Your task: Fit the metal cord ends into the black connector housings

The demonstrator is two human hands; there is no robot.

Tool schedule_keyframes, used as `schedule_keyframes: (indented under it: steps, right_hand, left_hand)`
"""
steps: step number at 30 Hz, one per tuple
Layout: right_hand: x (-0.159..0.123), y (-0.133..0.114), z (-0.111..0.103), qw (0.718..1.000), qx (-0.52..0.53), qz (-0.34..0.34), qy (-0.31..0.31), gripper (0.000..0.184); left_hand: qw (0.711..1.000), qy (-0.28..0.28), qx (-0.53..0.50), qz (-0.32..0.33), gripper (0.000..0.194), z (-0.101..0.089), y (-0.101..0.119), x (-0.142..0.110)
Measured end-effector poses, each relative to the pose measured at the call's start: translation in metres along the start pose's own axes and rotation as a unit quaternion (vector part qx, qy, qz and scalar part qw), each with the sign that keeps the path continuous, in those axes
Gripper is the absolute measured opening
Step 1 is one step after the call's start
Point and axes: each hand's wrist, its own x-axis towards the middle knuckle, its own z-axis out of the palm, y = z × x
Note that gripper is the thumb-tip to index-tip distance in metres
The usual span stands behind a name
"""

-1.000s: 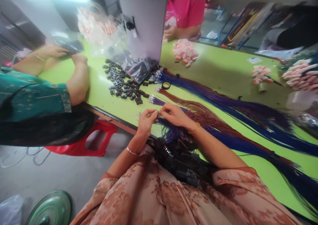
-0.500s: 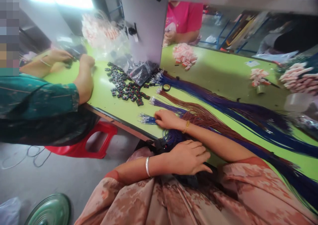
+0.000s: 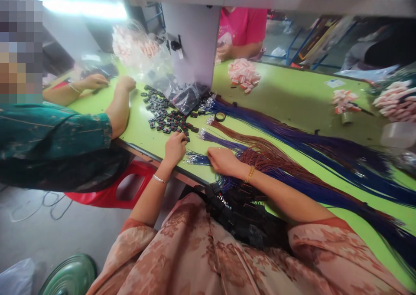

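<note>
Head view shows that the left hand [image 3: 175, 149] has changed its place: half a second ago it was spread above the lap, and now it is at the near border of the pile of black connectors [image 3: 160, 108]. Its fingers are bent together, with the tips at one of the nearest pieces; whether they already hold this piece, I cannot tell.

The right hand [image 3: 224, 161] stays almost in the same place as half a second before, over the bundle of blue wires [image 3: 199, 158]. Its fingers are curled inward just beside the bare metal ends, which lie spread on the green counter [image 3: 286, 89]. The inside of this hand is hidden, so I cannot say if a wire is gripped. One second ago, both hands were close together, and a small dark piece was at the left fingers.

Because the left hand went away, the black parts on the lap [image 3: 240, 214] are again more visible. Purple wires [image 3: 224, 142], brown wires [image 3: 240, 134] and the roll of tape [image 3: 220, 117] lie beyond the right hand, as they did earlier. At the left, a co-worker's forearm [image 3: 118, 110] rests on the counter, near the pile.
</note>
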Motion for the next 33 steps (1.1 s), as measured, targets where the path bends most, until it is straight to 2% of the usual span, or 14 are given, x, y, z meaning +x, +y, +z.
schedule_keyframes:
  steps: [4,6,8,10,12,15,16,18,25,33]
  right_hand:
    - [0.0,0.008,0.002,0.992,0.115,-0.004,0.058,0.011]
    - [0.001,0.011,0.004,0.976,0.199,-0.01,0.087,0.008]
    - [0.003,0.012,0.004,0.954,0.282,-0.015,0.1,0.007]
    - [0.005,0.011,0.002,0.931,0.35,-0.014,0.105,0.009]
    - [0.006,0.008,0.0,0.912,0.395,-0.01,0.11,0.011]
    - [0.005,0.005,-0.002,0.9,0.419,-0.008,0.119,0.012]
    - [0.004,0.005,-0.002,0.899,0.42,-0.008,0.122,0.011]
    - [0.003,0.004,-0.001,0.902,0.412,-0.013,0.132,0.009]
    - [-0.002,0.003,0.001,0.939,0.285,-0.029,0.193,0.008]
    - [-0.002,0.005,0.002,0.952,0.223,-0.077,0.193,0.006]
  left_hand:
    - [1.0,-0.003,-0.02,-0.023,0.019,-0.009,-0.002,-0.005]
    - [0.994,0.021,-0.093,-0.046,0.026,-0.013,-0.002,-0.007]
    - [0.972,0.028,-0.219,-0.081,0.029,-0.015,0.001,-0.011]
    - [0.919,-0.001,-0.374,-0.128,0.03,-0.015,0.01,-0.019]
    - [0.839,-0.04,-0.512,-0.177,0.034,-0.013,0.021,-0.028]
    - [0.731,-0.084,-0.64,-0.222,0.033,-0.008,0.036,-0.041]
    - [0.705,-0.095,-0.665,-0.229,0.031,-0.006,0.039,-0.044]
    - [0.674,-0.105,-0.692,-0.237,0.029,-0.001,0.042,-0.048]
    - [0.638,-0.131,-0.718,-0.245,0.028,0.007,0.043,-0.053]
    - [0.637,-0.144,-0.711,-0.26,0.025,0.008,0.044,-0.054]
